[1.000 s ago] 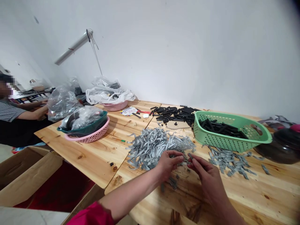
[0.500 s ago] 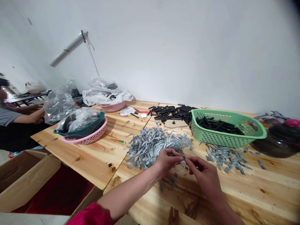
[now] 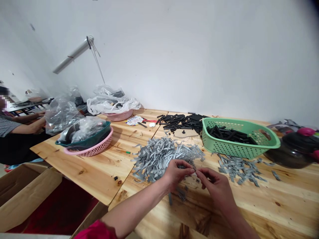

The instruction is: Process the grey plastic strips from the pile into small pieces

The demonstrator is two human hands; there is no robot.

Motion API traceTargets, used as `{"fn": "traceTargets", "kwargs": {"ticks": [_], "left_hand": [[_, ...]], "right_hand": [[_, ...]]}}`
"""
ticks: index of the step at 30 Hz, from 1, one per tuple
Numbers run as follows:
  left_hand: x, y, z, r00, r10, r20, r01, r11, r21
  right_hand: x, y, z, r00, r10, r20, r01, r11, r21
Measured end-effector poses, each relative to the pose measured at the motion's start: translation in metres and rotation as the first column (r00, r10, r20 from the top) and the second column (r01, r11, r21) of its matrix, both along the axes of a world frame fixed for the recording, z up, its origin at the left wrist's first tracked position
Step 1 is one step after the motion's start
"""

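My left hand (image 3: 178,172) and my right hand (image 3: 213,182) meet fingertip to fingertip above the table's near part. Each is closed in a pinch. Whatever lies between the fingertips is too small to make out. Just beyond and left of my left hand spreads a heap of grey strips (image 3: 152,159), with smaller grey bits along its right side. A smaller scatter of grey strips (image 3: 241,169) lies to the right of my right hand. A few loose grey pieces (image 3: 181,193) rest below my left hand.
A green basket (image 3: 239,152) holding black sticks (image 3: 229,134) stands at the right, beside a dark round pot (image 3: 289,154). More black sticks (image 3: 179,121) lie at the back. Pink basket (image 3: 99,148) stands left, near an open cardboard box (image 3: 30,199). A co-worker's arm (image 3: 32,126) shows far left.
My fingertips have come closer together, and my right hand has shifted slightly left. The whole view has moved a little. The heaps look the same.
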State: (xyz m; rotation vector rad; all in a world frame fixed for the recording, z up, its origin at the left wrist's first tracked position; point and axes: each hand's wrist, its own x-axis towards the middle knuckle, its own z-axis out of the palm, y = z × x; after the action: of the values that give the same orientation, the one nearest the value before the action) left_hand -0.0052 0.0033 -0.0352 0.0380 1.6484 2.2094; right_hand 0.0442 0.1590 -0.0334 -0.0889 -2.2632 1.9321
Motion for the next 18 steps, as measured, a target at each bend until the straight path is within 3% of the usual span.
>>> {"fn": "traceTargets", "kwargs": {"ticks": [4, 11, 18], "left_hand": [[0.0016, -0.0007, 0.0062, 0.997, 0.032, -0.073, -0.038, 0.996, -0.075], [-0.0004, -0.0001, 0.0025, 0.997, 0.064, 0.036, -0.065, 0.998, 0.02], [0.0009, 0.0008, 0.0009, 0.997, 0.048, -0.065, -0.051, 0.998, -0.031]], "right_hand": [[-0.0003, -0.0011, 0.0042, 0.999, 0.05, 0.002, -0.049, 0.997, -0.057], [-0.0008, -0.0023, 0.0028, 1.0, 0.014, 0.027, -0.006, 0.967, -0.254], [-0.0006, -0.0046, 0.0033, 0.987, 0.121, 0.102, -0.074, 0.921, -0.382]]}}
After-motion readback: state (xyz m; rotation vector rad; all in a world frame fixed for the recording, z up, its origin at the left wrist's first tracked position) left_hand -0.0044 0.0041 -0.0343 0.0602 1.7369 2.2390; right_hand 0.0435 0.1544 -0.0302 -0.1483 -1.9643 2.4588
